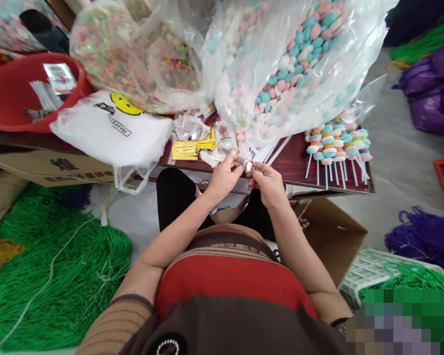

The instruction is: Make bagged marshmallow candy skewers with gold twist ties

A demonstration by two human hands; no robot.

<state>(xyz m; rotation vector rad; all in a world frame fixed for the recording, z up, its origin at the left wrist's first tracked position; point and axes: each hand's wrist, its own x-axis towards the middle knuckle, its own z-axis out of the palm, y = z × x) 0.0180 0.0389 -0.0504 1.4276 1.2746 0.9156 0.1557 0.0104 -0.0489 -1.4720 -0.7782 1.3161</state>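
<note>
My left hand and my right hand meet at the table's front edge, fingertips pinched together. Between them is a small white marshmallow, with a bit of pink or red beside it; fingers hide part of it. Whether a stick runs through it I cannot tell. Just beyond the hands lies a bunch of white sticks. A big clear bag of pink, white and blue marshmallows rises behind them. To the right, finished-looking marshmallow skewers lie side by side, their sticks pointing towards me.
Yellow twist ties and small printed packets lie left of my hands. Further left are a white plastic bag and a red basin. A bag of gummy candies stands behind. An open cardboard box sits below right.
</note>
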